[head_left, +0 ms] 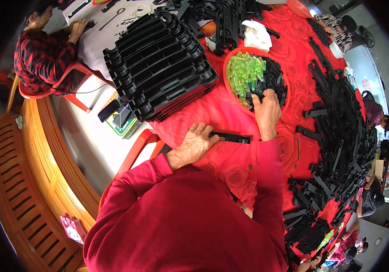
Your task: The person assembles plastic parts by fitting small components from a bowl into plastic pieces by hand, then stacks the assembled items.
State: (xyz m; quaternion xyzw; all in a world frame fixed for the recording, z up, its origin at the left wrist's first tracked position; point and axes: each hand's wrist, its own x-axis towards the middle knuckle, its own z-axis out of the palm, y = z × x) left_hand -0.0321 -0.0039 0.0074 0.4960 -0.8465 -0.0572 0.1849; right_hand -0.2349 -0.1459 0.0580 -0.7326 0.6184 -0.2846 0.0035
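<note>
My left hand [195, 143] lies on the red cloth, its fingers closed on one end of a black plastic bar [237, 138]. The bar's other end points right, toward my right forearm. My right hand [268, 112] reaches into an orange-red bowl [225, 72], thumb and fingers pinched together among small black plastic pieces [276, 75]. Whatever is between those fingertips is hidden. Clear yellow-green tube-like pieces [244, 70] fill the bowl's left half, beside the black ones.
A tall stack of black bars [158, 59] stands left of the bowl. Loose black bars [339, 136] heap along the right side, with more [228, 22] at the back. Crumpled white tissue [257, 36] lies behind the bowl. A person in a checked shirt [45, 59] sits at far left.
</note>
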